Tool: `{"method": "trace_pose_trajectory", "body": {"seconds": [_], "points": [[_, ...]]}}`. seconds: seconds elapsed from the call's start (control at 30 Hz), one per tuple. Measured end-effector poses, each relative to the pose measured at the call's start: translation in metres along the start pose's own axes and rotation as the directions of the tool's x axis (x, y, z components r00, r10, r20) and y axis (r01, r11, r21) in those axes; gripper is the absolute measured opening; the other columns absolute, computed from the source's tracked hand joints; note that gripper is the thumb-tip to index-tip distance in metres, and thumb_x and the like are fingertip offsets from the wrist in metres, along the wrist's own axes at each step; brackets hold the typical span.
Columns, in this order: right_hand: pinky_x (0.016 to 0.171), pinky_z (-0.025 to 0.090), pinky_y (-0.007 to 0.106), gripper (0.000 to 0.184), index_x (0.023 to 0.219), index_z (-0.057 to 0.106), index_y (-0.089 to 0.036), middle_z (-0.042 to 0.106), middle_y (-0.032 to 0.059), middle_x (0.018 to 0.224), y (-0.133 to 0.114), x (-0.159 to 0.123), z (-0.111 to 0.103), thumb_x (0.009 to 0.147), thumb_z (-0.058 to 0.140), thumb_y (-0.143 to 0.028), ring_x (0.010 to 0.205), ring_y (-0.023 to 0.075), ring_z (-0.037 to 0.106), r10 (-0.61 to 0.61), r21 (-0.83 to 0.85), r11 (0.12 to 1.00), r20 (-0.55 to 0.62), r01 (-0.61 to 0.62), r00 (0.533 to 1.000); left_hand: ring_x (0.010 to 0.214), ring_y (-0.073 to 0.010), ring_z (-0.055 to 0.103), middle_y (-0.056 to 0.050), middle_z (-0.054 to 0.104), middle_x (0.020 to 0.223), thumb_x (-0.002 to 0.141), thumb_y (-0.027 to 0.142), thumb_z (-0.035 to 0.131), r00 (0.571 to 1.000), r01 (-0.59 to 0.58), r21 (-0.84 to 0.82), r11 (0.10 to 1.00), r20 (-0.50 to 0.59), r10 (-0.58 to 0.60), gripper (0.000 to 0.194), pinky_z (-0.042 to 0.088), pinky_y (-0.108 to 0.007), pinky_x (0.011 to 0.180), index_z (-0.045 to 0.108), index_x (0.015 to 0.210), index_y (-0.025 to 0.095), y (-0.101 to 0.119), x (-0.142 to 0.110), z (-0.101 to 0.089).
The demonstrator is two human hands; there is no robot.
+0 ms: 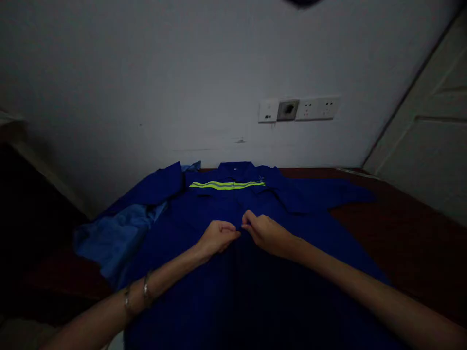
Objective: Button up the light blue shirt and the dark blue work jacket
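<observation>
Your left hand [219,236] and right hand [265,233] are close together with a narrow gap between them, the fingertips of each appearing pinched on the front of the blue jacket [211,206]; whatever small part lies between them is too dark to make out. The jacket is spread face up beneath both hands, its collar [237,168] at the wall [182,73]. Expect light, limp cloth that creases and shifts easily but isn't fragile; a light pinch at the front edges, close to the center line, should control it better than a full grip. Farther up, the reflective band [219,185] crosses the chest and may feel stiffer and slicker than the cloth. Beyond the body, a lighter blue cloth [113,233] lies on your left, and a dark red surface [353,223] shows on your right.
</observation>
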State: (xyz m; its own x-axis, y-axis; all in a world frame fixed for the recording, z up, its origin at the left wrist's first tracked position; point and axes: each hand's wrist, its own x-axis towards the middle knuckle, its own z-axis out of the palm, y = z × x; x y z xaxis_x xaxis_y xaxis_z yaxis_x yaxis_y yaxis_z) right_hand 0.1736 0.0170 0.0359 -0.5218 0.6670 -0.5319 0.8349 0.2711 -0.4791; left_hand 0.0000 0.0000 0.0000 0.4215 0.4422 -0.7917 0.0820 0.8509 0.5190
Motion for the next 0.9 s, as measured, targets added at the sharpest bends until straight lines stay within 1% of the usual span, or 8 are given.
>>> {"method": "trace_pose_trajectory", "body": {"seconds": [0.13, 0.23, 0.3, 0.4, 0.53, 0.7, 0.83, 0.9], "points": [[0.052, 0.028, 0.025, 0.019, 0.099, 0.043, -0.017, 0.063, 0.0073, 0.074, -0.011, -0.004, 0.002, 0.093, 0.027, -0.026, 0.063, 0.0187, 0.061, 0.051, -0.155, 0.987, 0.019, -0.048, 0.999, 0.030, -0.0013, 0.021, 0.012, 0.033, 0.037, 0.063, 0.037, 0.067, 0.999, -0.051, -0.022, 0.998, 0.015, 0.051, 0.028, 0.011, -0.016, 0.032, 0.051, 0.070, 0.015, -0.007, -0.001, -0.002], [0.051, 0.028, 0.025, 0.021, 0.100, 0.044, -0.016, 0.062, 0.0074, 0.072, -0.014, -0.006, 0.005, 0.093, 0.027, -0.026, 0.060, 0.0178, 0.059, 0.037, -0.184, 0.982, 0.023, -0.032, 0.999, 0.030, -0.0011, 0.022, 0.011, 0.033, 0.038, 0.064, 0.037, 0.066, 0.997, -0.072, -0.059, 0.996, -0.008, 0.072, 0.028, 0.010, -0.016, 0.033, 0.052, 0.072, 0.014, -0.010, -0.005, 0.001], [0.051, 0.029, 0.024, 0.020, 0.099, 0.045, -0.016, 0.062, 0.0066, 0.071, -0.013, -0.006, 0.008, 0.092, 0.029, -0.025, 0.059, 0.0168, 0.058, 0.018, -0.128, 0.992, 0.009, -0.017, 1.000, 0.031, -0.0010, 0.022, 0.011, 0.033, 0.039, 0.066, 0.037, 0.065, 0.997, -0.076, -0.086, 0.993, -0.030, 0.073, 0.028, 0.010, -0.016, 0.033, 0.052, 0.072, 0.013, -0.009, -0.010, 0.002], [0.054, 0.032, 0.022, 0.015, 0.097, 0.046, -0.017, 0.061, 0.0043, 0.074, -0.011, -0.002, 0.011, 0.090, 0.035, -0.023, 0.063, 0.0138, 0.058, -0.028, 0.093, 0.995, -0.051, 0.033, 0.998, 0.031, -0.0011, 0.023, 0.010, 0.033, 0.040, 0.069, 0.038, 0.062, 0.996, -0.079, -0.106, 0.991, -0.050, 0.074, 0.026, 0.011, -0.016, 0.033, 0.054, 0.072, 0.013, -0.008, -0.016, 0.000], [0.055, 0.035, 0.020, 0.011, 0.087, 0.051, -0.017, 0.061, 0.0007, 0.072, -0.010, -0.001, 0.013, 0.083, 0.048, -0.027, 0.061, 0.0096, 0.055, -0.023, 0.342, 0.938, -0.098, 0.055, 0.995, 0.031, -0.0018, 0.026, 0.009, 0.037, 0.041, 0.074, 0.040, 0.055, 0.991, -0.120, -0.079, 0.990, -0.069, 0.114, 0.030, 0.012, -0.017, 0.033, 0.058, 0.079, 0.011, -0.006, -0.019, -0.004], [0.049, 0.033, 0.020, 0.023, 0.077, 0.052, -0.017, 0.059, -0.0007, 0.068, -0.016, -0.006, 0.016, 0.072, 0.061, -0.039, 0.056, 0.0087, 0.052, 0.042, 0.388, 0.921, -0.080, -0.007, 0.996, 0.030, -0.0012, 0.027, 0.007, 0.043, 0.043, 0.076, 0.036, 0.050, 0.991, -0.131, 0.017, 0.991, -0.001, 0.131, 0.031, 0.013, -0.016, 0.033, 0.062, 0.085, 0.010, -0.004, -0.013, -0.008], [0.048, 0.030, 0.020, 0.030, 0.078, 0.051, -0.018, 0.058, -0.0005, 0.067, -0.023, -0.008, 0.027, 0.067, 0.065, -0.042, 0.056, 0.0099, 0.052, 0.084, 0.341, 0.938, -0.052, -0.062, 0.995, 0.028, -0.0012, 0.024, 0.007, 0.042, 0.044, 0.076, 0.035, 0.047, 0.989, -0.140, 0.001, 0.990, -0.043, 0.140, 0.029, 0.011, -0.016, 0.031, 0.060, 0.082, 0.011, -0.004, -0.006, -0.013], [0.049, 0.030, 0.021, 0.026, 0.079, 0.050, -0.018, 0.058, 0.0002, 0.069, -0.025, -0.008, 0.032, 0.069, 0.063, -0.038, 0.057, 0.0102, 0.052, 0.097, 0.305, 0.949, -0.049, -0.077, 0.994, 0.028, -0.0015, 0.024, 0.007, 0.042, 0.044, 0.077, 0.035, 0.046, 0.985, -0.157, 0.000, 0.988, -0.065, 0.157, 0.028, 0.011, -0.016, 0.031, 0.059, 0.082, 0.011, -0.004, -0.005, -0.016]]}}
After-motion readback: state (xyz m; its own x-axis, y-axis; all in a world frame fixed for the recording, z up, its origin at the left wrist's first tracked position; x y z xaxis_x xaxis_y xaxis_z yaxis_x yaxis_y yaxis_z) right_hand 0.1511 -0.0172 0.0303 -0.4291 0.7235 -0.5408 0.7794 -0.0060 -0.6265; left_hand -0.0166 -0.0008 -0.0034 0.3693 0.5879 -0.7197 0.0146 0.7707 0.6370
